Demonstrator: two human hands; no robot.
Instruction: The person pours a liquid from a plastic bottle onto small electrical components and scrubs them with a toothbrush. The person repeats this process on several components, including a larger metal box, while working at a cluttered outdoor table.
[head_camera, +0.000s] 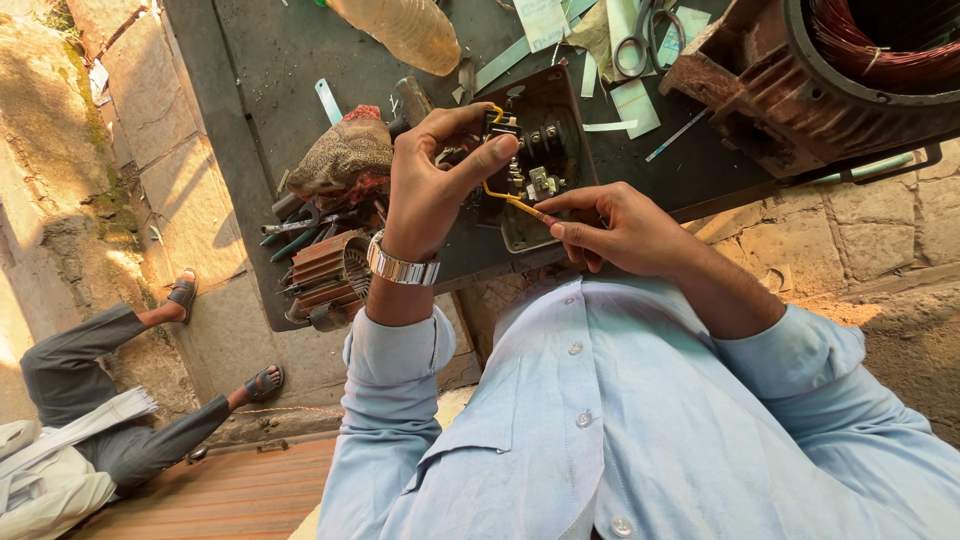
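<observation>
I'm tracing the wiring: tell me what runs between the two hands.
In the head view, a yellow wire spans from the left hand to the right hand, over the dark terminal box.

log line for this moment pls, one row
left hand: pinching small black switch part | right hand: holding thin yellow wire | under: open dark metal terminal box | near: copper-wound motor stator
</observation>
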